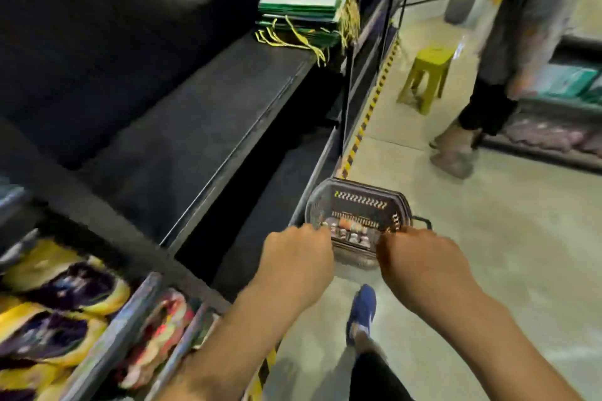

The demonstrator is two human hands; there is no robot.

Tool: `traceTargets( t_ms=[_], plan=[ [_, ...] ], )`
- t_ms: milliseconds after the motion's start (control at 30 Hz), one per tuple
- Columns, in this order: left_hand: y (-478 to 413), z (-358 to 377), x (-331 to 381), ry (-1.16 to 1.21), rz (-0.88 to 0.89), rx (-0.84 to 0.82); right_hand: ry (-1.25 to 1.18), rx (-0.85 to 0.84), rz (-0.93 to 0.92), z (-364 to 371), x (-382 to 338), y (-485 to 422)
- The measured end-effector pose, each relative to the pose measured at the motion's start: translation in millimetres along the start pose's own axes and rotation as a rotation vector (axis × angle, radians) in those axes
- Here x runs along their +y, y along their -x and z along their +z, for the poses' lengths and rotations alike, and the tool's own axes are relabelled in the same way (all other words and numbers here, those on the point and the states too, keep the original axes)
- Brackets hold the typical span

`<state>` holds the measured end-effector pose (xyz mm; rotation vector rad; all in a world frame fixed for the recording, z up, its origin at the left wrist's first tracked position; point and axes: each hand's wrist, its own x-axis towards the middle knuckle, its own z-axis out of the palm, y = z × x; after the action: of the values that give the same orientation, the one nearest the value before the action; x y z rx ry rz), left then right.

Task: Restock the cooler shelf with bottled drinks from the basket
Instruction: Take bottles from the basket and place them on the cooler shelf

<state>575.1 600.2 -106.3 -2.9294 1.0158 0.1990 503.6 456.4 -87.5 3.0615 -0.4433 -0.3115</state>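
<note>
1. Left hand (299, 255) and right hand (421, 259) are curled onto the near rim of the basket (358, 205).
2. Bottled drinks (351, 234) are held inside it, at twelve o'clock.
3. Cooler shelf (195, 127) is seen at ten o'clock.

1. A basket (358, 205) is in the middle, low beside the base of a long shelf (202, 127) on its left.
2. Bottles (350, 233) lie in the basket's near end.
3. The left hand (294, 254) and right hand (420, 257) are at the basket's near rim, one on each side.
4. A stack of bags (306, 10) lies on the shelf's far end.
5. Packets (58, 303) fill compartments at near left.
6. A stool (426, 78) stands far behind the basket, with another person (482, 75) to its right.
</note>
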Motion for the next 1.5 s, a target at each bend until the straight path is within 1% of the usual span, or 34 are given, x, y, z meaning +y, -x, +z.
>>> traceTargets(
  t_ms=[100, 200, 267, 333, 367, 400, 433, 567, 633, 733, 833, 967, 1100, 1167, 1233, 1300, 1433, 1500],
  plan=[
    [-82, 11, 14, 0.027, -0.002, -0.052, -0.001, -0.065, 0.043, 18, 46, -65],
    [-175, 35, 31, 0.065, -0.017, -0.179, -0.030, -0.145, 0.083, 38, 93, -144],
    [-233, 52, 36, 0.052, -0.038, -0.180, -0.071, -0.225, 0.104, 51, 120, -196],
    [-285, 64, 41, 0.041, 0.011, -0.201, -0.087, -0.276, 0.121, 61, 141, -242],
    [-308, 73, 43, 0.048, 0.021, -0.246, -0.076, -0.296, 0.120, 65, 149, -262],
    [-330, 79, 46, 0.072, -0.002, -0.340, -0.062, -0.316, 0.111, 70, 154, -281],
    [-350, 89, 47, 0.058, -0.029, -0.395, -0.051, -0.336, 0.097, 75, 158, -299],
    [-423, 142, 50, -0.014, 0.018, -0.528, -0.033, -0.411, 0.053, 112, 170, -365],
    [-448, 178, 47, 0.016, 0.008, -0.581, -0.031, -0.464, 0.037, 142, 173, -393],
    [-486, 245, 42, -0.009, 0.030, -0.605, -0.042, -0.579, 0.029, 203, 175, -436],
    [-523, 321, 32, 0.017, 0.045, -0.656, -0.071, -0.672, 0.030, 282, 171, -479],
    [-574, 444, 10, 0.018, 0.025, -0.697, -0.082, -0.743, 0.085, 410, 163, -529],
    [-617, 572, -10, -0.083, 0.077, -0.759, -0.038, -0.803, 0.151, 548, 154, -573],
    [-634, 633, -19, -0.129, 0.084, -0.787, -0.019, -0.825, 0.152, 608, 149, -590],
    [-646, 690, -28, -0.129, 0.032, -0.790, -0.011, -0.835, 0.133, 664, 145, -604],
    [-653, 742, -37, -0.066, -0.065, -0.772, -0.045, -0.863, 0.166, 713, 143, -615],
    [-667, 826, -55, 0.210, -0.426, -0.637, -0.240, -0.827, 0.344, 801, 148, -627],
    [-677, 860, -62, 0.333, -0.587, -0.580, -0.416, -0.800, 0.499, 841, 149, -628]
  ],
)
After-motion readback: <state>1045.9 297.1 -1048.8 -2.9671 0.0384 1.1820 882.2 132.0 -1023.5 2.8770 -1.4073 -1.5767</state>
